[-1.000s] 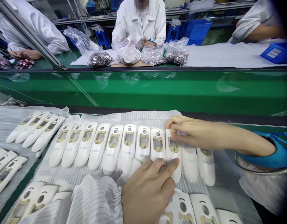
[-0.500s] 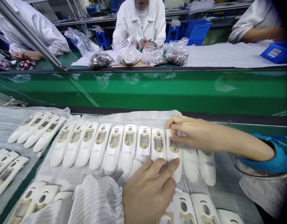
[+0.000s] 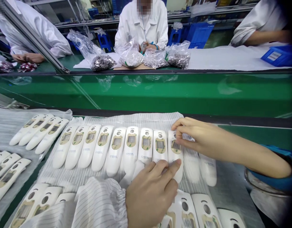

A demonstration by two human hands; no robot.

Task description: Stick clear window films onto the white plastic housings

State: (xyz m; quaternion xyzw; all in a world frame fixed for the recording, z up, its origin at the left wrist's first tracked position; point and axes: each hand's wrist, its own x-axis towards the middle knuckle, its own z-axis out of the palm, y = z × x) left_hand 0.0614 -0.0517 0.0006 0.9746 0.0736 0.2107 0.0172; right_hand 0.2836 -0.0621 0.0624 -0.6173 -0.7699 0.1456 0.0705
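White elongated plastic cover with a tan-framed window (image 3: 175, 153), ninth from the left in the middle row, lying window side up under both hands. Change is small: the bare right hand (image 3: 200, 137) has shifted slightly toward the row's right end, baring more of the cover's rounded top. Meaning: upper end easier to see, cover itself lying in line with its neighbours.

Right thumb and fingers are bent close together at the window end; poor view under the fingertips, so I can't tell whether they pinch anything. Left hand (image 3: 152, 198) is loosely open, index fingertip on the cover's lower half, other fingers bent over the neighbouring cover; nothing visibly gripped.

Similar white plastic covers (image 3: 131, 153) run leftward on a ribbed white foam sheet (image 3: 148, 117). Right of the ninth, a pale, film-veiled cover (image 3: 192, 166) sits partly behind the right hand. More white windowed covers (image 3: 206, 209) lie nearer the body.

Beyond the glossy green barrier (image 3: 148, 91): a person in a white coat (image 3: 154, 28), clear plastic bags of small parts (image 3: 103, 62), blue plastic bin (image 3: 280, 56).
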